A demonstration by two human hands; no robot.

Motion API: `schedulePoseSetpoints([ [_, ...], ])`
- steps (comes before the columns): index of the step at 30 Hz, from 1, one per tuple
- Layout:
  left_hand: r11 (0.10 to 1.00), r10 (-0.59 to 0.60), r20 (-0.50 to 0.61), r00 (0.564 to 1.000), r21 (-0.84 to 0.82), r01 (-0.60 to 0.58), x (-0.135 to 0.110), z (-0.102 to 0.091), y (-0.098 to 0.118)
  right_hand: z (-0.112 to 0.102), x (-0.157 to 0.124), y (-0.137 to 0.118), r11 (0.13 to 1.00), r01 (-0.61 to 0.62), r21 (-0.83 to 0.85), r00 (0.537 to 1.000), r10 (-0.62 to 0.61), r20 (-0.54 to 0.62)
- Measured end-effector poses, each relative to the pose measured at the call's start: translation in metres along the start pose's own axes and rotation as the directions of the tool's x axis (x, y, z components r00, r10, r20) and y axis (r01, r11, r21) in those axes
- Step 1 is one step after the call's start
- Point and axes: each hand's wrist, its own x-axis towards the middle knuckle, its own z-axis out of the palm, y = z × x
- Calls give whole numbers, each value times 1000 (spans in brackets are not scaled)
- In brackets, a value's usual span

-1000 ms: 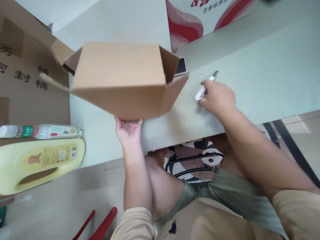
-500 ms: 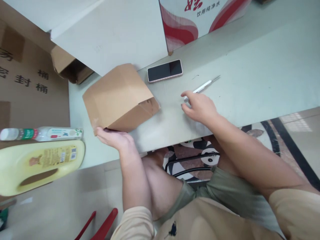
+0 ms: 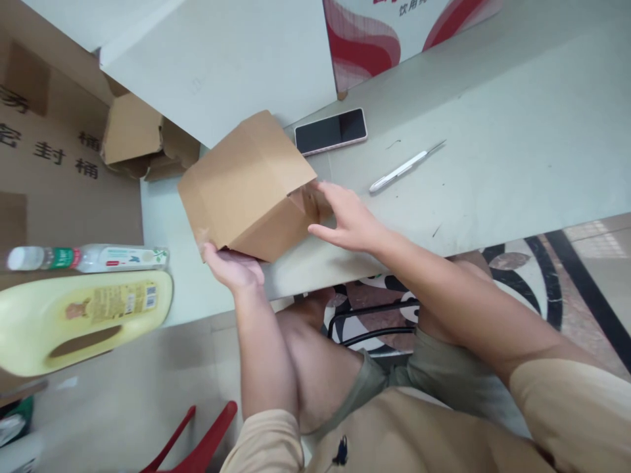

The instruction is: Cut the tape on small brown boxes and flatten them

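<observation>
A small brown cardboard box (image 3: 246, 180) rests tilted on the pale table (image 3: 493, 164). My left hand (image 3: 231, 266) grips its near lower corner from below. At the box's right end my right hand (image 3: 345, 220) lies open, fingers stretched against the flap. Right of that hand a white pen-like knife (image 3: 401, 169) lies alone on the table. A phone (image 3: 331, 131) lies screen up just behind the box.
A yellow jug (image 3: 73, 318) and a clear bottle (image 3: 89, 257) lie at the left edge. A large brown carton with printed characters (image 3: 44, 151) and a second small box (image 3: 131, 131) sit at the back left. A red and white carton (image 3: 384, 33) stands behind.
The box came down from mid-air onto the table and turned. My right hand let go of the white knife and moved left to the box's flap.
</observation>
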Motion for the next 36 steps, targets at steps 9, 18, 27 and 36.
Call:
schedulePoseSetpoints([
  [9,996,79,-10,997,38,-78,-10,-11,8,14,11,-18,991,-78,112,996,82,-26],
  [18,960,61,-93,994,278,-33,-4,-28,5,18,7,-21,982,-178,58,973,185,-142],
  [27,987,0,-1,1000,158,0,1,-40,6,18,6,-10,974,-67,217,961,121,-249],
  [36,985,59,32,998,163,-63,-3,-29,5,9,5,-6,962,-89,259,945,164,-284],
])
